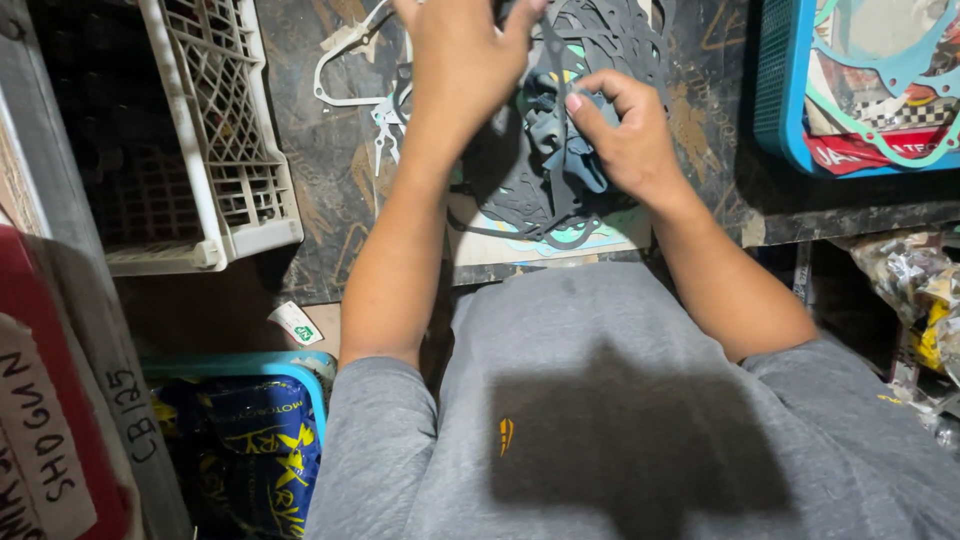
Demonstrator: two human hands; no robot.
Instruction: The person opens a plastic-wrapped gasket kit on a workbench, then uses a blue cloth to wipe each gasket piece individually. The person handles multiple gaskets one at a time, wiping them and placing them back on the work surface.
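A tangled pile of thin dark gaskets [545,150], flat cut-out rings and strips, is seen on a dark, scuffed worktop [320,180]. One strip is pinched by the right hand [625,135]; the left hand [460,55] is closed over the pile's upper edge, its fingertips cut off by the frame. A white lattice crate [235,130] is placed left of the pile, a blue basket [775,90] right of it. White gaskets [350,60] beside the pile are partly hidden.
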